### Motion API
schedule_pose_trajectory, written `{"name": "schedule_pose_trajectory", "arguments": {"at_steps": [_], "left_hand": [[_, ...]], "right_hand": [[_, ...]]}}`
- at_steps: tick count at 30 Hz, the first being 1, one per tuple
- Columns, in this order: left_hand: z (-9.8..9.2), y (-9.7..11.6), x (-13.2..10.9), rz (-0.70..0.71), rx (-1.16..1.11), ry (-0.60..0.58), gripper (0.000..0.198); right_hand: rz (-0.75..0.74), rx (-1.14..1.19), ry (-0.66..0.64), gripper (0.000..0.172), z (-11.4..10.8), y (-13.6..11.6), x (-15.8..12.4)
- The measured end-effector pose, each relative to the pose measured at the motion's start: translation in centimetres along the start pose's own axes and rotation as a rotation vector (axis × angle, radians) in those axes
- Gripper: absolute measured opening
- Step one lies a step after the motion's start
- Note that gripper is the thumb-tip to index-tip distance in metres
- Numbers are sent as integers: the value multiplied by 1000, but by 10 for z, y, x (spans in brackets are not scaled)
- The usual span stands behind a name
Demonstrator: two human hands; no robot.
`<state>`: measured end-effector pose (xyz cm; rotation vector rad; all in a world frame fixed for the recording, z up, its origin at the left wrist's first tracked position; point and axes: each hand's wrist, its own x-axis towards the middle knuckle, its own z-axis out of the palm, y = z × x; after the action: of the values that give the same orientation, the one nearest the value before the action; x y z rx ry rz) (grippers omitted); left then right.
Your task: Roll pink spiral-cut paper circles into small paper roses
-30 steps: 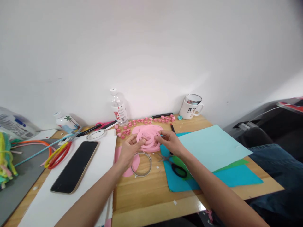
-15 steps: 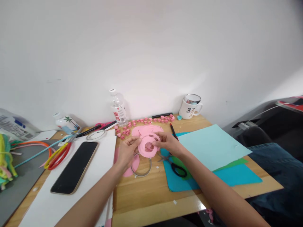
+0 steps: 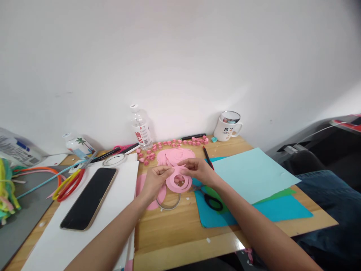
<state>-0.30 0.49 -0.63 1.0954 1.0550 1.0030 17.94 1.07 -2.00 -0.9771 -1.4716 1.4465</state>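
A pink paper spiral (image 3: 178,188) hangs between my two hands, a round gap in its middle. My left hand (image 3: 154,182) pinches its left edge between thumb and fingers. At its upper right, my right hand (image 3: 199,171) closes thumb and fingers on the paper. Behind them lie more pink paper rounds (image 3: 176,153). Below and left of the spiral, a thin metal ring (image 3: 169,207) rests partly over another pink paper disc (image 3: 152,205). Black-handled scissors (image 3: 213,202) lie under my right forearm, their blades partly hidden.
Several small pink rolled paper roses (image 3: 149,155) line the back near a water bottle (image 3: 142,130). A white mug (image 3: 225,130) stands at back right. Pale blue paper (image 3: 254,173) covers darker sheets at right. A phone (image 3: 89,199) and yellow-red scissors (image 3: 72,185) lie on white paper at left.
Both hands have shifted slightly, and the spiral has turned and now hangs a little lower, its central gap wider to view. My right fingers have moved to its upper edge.
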Motion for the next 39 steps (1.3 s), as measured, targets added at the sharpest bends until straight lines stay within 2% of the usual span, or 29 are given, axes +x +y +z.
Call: {"name": "schedule_pose_trajectory", "arguments": {"at_steps": [4, 7, 10, 14, 18, 24, 26, 30, 34, 39], "left_hand": [[0, 1, 0, 23, -124, 81, 26], [4, 5, -1, 14, -112, 53, 32], [7, 7, -3, 14, -81, 19, 35], [7, 7, -3, 37, -104, 34, 33], [6, 5, -4, 41, 14, 9, 26], [5, 4, -4, 121, 95, 101, 16], [4, 4, -4, 140, 113, 93, 16], [5, 4, -4, 77, 122, 33, 19], [6, 5, -5, 32, 34, 36, 22], [7, 8, -5, 2, -42, 23, 20]], "right_hand": [[20, 88, 76, 41, 0, -4, 1], [4, 110, 114, 38, 1, -7, 1], [-9, 61, 78, 35, 1, -6, 1], [20, 5, 12, 33, 2, 0, 1], [31, 6, 49, 33, 8, -1, 0], [32, 26, 94, 28, 11, -7, -1], [25, 22, 97, 28, 11, -6, -1], [20, 9, 77, 27, 16, -7, -2], [62, 100, 53, 31, 18, -9, -3], [13, 164, 48, 24, 16, -7, -3]]}}
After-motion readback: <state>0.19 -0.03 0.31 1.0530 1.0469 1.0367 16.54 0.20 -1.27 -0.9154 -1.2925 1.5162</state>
